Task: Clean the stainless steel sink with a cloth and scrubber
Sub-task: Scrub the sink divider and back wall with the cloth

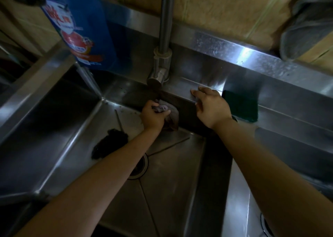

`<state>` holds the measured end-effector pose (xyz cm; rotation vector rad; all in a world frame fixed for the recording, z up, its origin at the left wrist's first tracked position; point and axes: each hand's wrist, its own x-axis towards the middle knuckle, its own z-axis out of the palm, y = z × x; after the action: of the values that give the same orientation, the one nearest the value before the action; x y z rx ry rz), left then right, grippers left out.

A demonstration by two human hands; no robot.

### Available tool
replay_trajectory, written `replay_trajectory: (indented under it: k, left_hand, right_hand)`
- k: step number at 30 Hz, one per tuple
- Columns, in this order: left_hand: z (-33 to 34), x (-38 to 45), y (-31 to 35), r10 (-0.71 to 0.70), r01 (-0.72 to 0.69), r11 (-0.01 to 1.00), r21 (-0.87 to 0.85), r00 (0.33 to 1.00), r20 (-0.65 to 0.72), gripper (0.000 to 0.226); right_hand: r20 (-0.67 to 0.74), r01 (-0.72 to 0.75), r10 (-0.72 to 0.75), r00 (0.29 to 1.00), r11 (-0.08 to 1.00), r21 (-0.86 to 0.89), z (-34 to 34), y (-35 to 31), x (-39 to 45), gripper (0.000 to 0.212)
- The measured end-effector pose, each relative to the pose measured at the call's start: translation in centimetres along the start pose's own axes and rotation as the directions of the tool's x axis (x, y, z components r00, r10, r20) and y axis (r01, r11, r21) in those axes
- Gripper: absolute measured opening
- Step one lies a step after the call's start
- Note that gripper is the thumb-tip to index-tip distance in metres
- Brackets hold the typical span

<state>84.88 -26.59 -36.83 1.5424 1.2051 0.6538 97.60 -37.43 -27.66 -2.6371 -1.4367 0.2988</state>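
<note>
Two bare forearms reach from the bottom of the frame into a dim stainless steel sink (75, 164), seen from above by a head-worn camera. At the far wall of the basin, the left hand (153, 116) is clenched around a bunched grey-brown cloth (171, 116), whose loose end hangs just beyond the knuckles and touches the steel directly below the tap base (156, 78). The right hand (210, 107) lies flat and released, grasping nothing, its fingers (197, 92) spread along the back ledge above the basin. Just past those fingertips, touching the same ledge, sits a dark green scrubber (241, 106), untouched. Behind the left wrist, on the basin floor, lies a dark shaggy clump (110, 143) that may be a second scouring pad; the light is too low to say. Partly hidden under the left forearm is the drain (139, 166). A blue detergent bottle (79, 25) stands on the rim well off to the left of the fingers.

Wiping appears under way on the rear wall, with the floor and the second basin at right seemingly yet to be done. Judged from here, the chief hazards are plain: the gripping knuckles are close beneath the tap fitting and could strike it on an upward stroke; the bracing palm may slip on wet steel; a sideways sweep of that palm could knock the scrubber into the basin; and the trailing cloth end could drag grit across wiped metal
</note>
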Motion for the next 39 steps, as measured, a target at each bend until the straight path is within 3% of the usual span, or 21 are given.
replay_trajectory:
  k: [14,19,33,39]
  left_hand:
    - [0.0,0.1,-0.2,0.058,-0.058,0.998,0.001,0.998,-0.019,0.033]
    - [0.9,0.6,-2.3,0.010,-0.009,1.000,0.009,1.000,-0.030,0.031]
    - [1.5,3.1,-6.2,-0.147,0.153,0.979,0.133,0.988,-0.055,0.035]
    - [0.8,2.3,-5.2,-0.118,0.123,0.988,0.091,0.991,-0.064,0.034]
  right_hand:
    - [-0.046,-0.009,0.009,0.999,1.000,0.005,0.3,-0.4,-0.2,0.049]
    - [-0.118,-0.002,-0.003,0.993,0.999,-0.042,1.1,-0.4,-0.1,0.047]
    - [-0.111,0.033,-0.041,0.993,0.997,-0.074,0.3,-0.3,0.7,0.041]
    - [-0.090,0.067,-0.074,0.993,0.995,-0.072,0.0,-0.8,1.6,0.045]
